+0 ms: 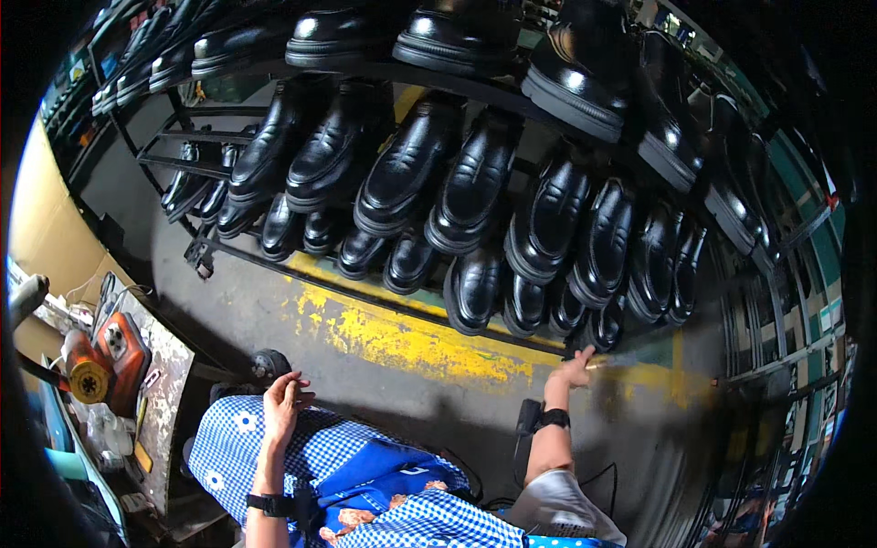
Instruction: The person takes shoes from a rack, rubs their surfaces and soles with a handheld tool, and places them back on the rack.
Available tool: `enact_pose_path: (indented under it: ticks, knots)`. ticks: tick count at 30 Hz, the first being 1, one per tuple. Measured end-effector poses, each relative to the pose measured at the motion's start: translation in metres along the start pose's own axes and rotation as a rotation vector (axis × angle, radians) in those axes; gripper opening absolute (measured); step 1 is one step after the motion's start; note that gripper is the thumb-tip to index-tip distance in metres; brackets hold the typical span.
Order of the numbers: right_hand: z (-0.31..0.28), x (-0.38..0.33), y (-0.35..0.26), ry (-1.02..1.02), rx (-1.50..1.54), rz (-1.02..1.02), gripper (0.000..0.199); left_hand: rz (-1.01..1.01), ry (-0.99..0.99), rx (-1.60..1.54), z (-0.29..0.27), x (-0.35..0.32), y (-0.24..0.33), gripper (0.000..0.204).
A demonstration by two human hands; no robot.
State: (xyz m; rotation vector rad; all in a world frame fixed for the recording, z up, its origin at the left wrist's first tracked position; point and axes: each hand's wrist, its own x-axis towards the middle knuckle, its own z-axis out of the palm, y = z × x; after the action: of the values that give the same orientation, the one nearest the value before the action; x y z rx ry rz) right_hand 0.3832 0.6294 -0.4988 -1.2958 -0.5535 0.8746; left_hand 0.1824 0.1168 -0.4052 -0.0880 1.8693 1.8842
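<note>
My left hand (282, 407) is raised over my lap, above a blue-and-white checked apron (242, 443). Its fingers are loosely bent and a little apart, and nothing shows between them. Stretched forward on the right, my right hand (572, 370) is closed around a thin, light-coloured stick-like tool (598, 363) pointing to the right; its far end is blurred. That hand is just below the lowest row of glossy black shoes, nearest a small black shoe (606, 325). Larger black loafers (466, 187) hang toe-down in the row above.
A black metal rack (365, 294) carries several rows of shoes across the front, with black shoes (457, 41) on its upper shelf. At left stands a worn table (174, 402) with an orange tool (128, 352) and an orange spool (89, 381). Yellow paint (402, 347) marks the floor.
</note>
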Motion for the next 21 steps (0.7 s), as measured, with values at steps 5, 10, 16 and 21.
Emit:
enact_pose_path:
  ticks: [5, 10, 16, 21]
  knots:
    - [0.038, -0.038, -0.016, -0.248, -0.279, 0.265, 0.061, 0.032, -0.009, 0.025, 0.0, 0.004, 0.0, 0.025]
    - [0.066, -0.028, -0.032, -0.334, -0.322, 0.615, 0.089, 0.021, -0.011, -0.007, 0.001, 0.001, 0.0, 0.025]
    - [0.045, -0.035, -0.063, -0.443, -0.27, 0.452, 0.06, 0.032, 0.003, -0.013, -0.001, -0.004, 0.004, 0.026]
    - [-0.005, -0.033, -0.074, -0.628, -0.12, 0.578, 0.052, 0.046, -0.008, -0.031, 0.0, -0.001, 0.0, 0.027]
